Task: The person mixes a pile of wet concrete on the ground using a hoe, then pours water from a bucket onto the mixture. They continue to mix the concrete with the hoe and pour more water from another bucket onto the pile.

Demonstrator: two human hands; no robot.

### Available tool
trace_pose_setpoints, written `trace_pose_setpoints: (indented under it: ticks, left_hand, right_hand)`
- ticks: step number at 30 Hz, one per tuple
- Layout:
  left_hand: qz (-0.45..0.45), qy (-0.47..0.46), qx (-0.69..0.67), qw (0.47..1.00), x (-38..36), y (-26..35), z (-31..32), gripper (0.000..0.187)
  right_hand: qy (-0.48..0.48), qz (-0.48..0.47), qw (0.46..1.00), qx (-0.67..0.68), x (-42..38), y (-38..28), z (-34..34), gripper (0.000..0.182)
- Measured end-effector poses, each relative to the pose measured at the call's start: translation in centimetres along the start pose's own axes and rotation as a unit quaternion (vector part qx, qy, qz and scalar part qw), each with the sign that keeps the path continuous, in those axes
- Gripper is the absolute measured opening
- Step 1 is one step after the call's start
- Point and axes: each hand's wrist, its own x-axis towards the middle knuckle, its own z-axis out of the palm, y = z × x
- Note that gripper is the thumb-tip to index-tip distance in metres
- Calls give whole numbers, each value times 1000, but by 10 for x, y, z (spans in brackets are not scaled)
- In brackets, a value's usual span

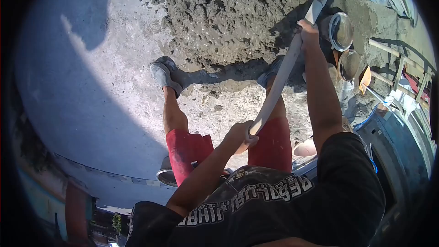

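Note:
Both my hands grip a long, pale wooden-handled hoe (284, 71) that slants from my lap up to the far right. My left hand (241, 137) is closed around the lower end of the handle, in front of my red shorts. Further up, my right hand (308, 31) is wrapped round the handle with the arm stretched out. The grey head of the hoe is at the top right, and its exact shape is hard to make out. Left of it lies a broad heap of wet grey mortar (224, 18), just beyond my feet.
To the right of the heap stand buckets, one with a pale rim (341, 31) and another (349, 65) nearer. A wooden ladder-like frame (398, 57) lies further right, by a blue-grey container (388, 137). Behind my left leg is a dark bucket (165, 177).

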Motion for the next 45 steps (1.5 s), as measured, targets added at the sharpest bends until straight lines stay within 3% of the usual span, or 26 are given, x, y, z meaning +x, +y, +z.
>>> trace_pose_setpoints:
  ticks: [1, 3, 5, 6, 7, 8, 9, 10, 11, 14, 15, 16, 20, 23, 24, 26, 27, 29, 32, 33, 35, 37, 39, 42, 43, 45]
  left_hand:
    - [25, 24, -4, 999, 17, 25, -38, 47]
    - [29, 33, 65, 997, 42, 55, -102, 39]
    - [40, 75, 85, 993, 16, 46, -124, 33]
    - [-10, 73, 75, 994, -16, 45, -129, 33]
    - [-59, 66, 65, 994, -56, 40, -129, 33]
    - [51, 49, 108, 992, -88, 6, -129, 31]
    - [-69, 86, 35, 993, -119, -14, -120, 30]
    - [-103, 128, 135, 977, -147, -32, -115, 31]
    - [-137, 127, 164, 969, -167, -65, -113, 31]
    - [-188, 114, 200, 955, -210, -78, -95, 31]
    - [-211, 109, 215, 947, -218, -78, -83, 30]
    - [-231, 107, 230, 940, -214, -78, -75, 30]
    - [-120, 185, 320, 922, -139, -57, -50, 28]
    - [-78, 255, 340, 902, -16, -9, -78, 19]
    - [6, 310, 327, 893, 19, 5, -90, 19]
    - [-65, 282, 299, 909, 69, 35, -93, 23]
    - [-93, 252, 269, 925, 75, 42, -84, 26]
    - [-71, 278, 226, 931, 61, -11, -42, 31]
    - [-196, 197, 165, 946, 13, -42, 24, 28]
    - [-222, 195, 142, 945, -1, -48, 46, 27]
    - [-248, 138, 86, 955, -25, -78, 86, 24]
    - [-250, 54, 100, 962, -49, -113, 126, 22]
    - [-239, -91, 133, 958, -63, -128, 145, 25]
    - [-218, -135, 130, 958, -65, -110, 140, 27]
    - [-248, -62, 84, 963, -60, -104, 137, 32]
    - [-180, 69, -11, 981, -32, -81, 109, 31]
  right_hand:
    - [1, 10, 1000, 22, 88, 23, -14, 19]
    - [86, 66, 994, 29, 125, 7, 14, 18]
    - [122, 116, 983, -66, 137, 25, 53, 19]
    - [159, 101, 982, 5, 58, 0, 85, 18]
    - [89, 93, 992, 15, 19, 13, 103, 27]
    - [96, 80, 991, 38, -12, 45, 129, 32]
    - [102, 45, 990, 86, -53, 75, 158, 37]
    - [97, 92, 989, 57, -104, 66, 176, 40]
    - [85, 64, 985, 134, -128, 90, 190, 40]
    - [37, 127, 967, 219, -183, 103, 181, 31]
    - [-33, 181, 949, 256, -193, 100, 161, 40]
    - [-68, 165, 934, 309, -194, 101, 145, 40]
    - [-190, 149, 854, 460, -106, 78, 101, 43]
    - [-114, 82, 923, 357, 16, 3, 132, 16]
    - [-93, 38, 952, 291, 72, -2, 148, 13]
    - [-95, 37, 986, 131, 119, -19, 172, 15]
    - [-80, 57, 992, 75, 117, -4, 176, 17]
    - [-49, 85, 994, -44, 90, 27, 184, 20]
    - [10, 103, 981, -163, 23, 103, 167, 50]
    - [-20, 98, 982, -160, 8, 132, 152, 53]
    - [-82, 59, 995, 2, -35, 177, 118, 45]
    - [-87, 153, 984, -15, -102, 157, 88, 43]
    - [-71, 120, 990, -15, -139, 167, 66, 50]
    - [-89, 23, 996, 3, -157, 147, 61, 51]
    - [-127, 50, 990, 29, -148, 135, 66, 48]
    - [-194, 67, 976, 67, -105, 88, 102, 41]
